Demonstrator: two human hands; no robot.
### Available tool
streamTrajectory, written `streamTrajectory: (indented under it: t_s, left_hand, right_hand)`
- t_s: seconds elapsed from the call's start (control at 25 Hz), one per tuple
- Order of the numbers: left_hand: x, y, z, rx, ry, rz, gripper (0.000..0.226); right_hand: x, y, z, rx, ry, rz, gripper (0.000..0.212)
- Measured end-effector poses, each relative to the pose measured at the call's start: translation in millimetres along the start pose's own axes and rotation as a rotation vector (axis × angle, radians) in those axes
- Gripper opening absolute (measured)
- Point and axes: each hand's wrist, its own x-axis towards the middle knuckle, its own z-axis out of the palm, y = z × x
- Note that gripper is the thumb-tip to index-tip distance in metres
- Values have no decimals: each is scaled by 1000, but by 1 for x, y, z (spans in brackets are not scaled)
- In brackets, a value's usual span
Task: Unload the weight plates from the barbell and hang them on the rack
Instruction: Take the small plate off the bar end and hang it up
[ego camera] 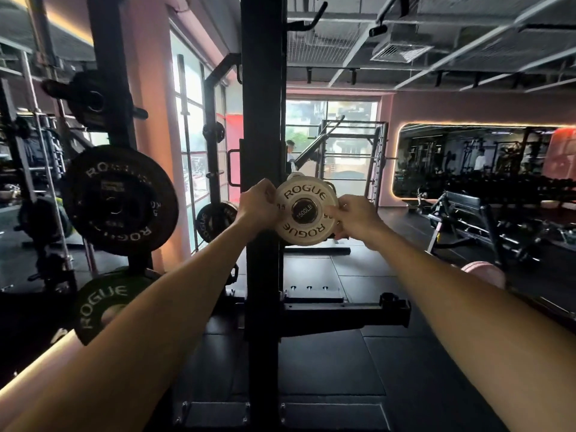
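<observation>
White plate (307, 210) sits on the sleeve; my left hand (258, 201) and right hand (355, 218) grip its rim. I'd pull evenly, straight off, without tilting.

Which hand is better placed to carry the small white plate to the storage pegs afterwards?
Probably the left hand: it already grips the white plate, and the hung black plates are on that side. The right hand holds the far edge.
</observation>
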Motion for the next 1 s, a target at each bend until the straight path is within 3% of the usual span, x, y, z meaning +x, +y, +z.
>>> streamTrajectory:
  t_s: [0.16, 0.28, 0.64, 1.0]
  left_hand:
    - [17, -5, 2, 95, -32, 130, 27]
    - [19, -10, 6, 143, 3, 244, 28]
    - [74, -22, 26, 184, -58, 220, 25]
    - [141, -55, 65, 168, -1, 231, 29]
  right_hand:
    - [15, 2, -16, -94, -134, -82, 26]
    - [19, 8, -9, -181, -68, -136, 25]
    - [70, 22, 6, -260, -35, -86, 29]
    - [142, 49, 20, -252, -45, -65, 26]
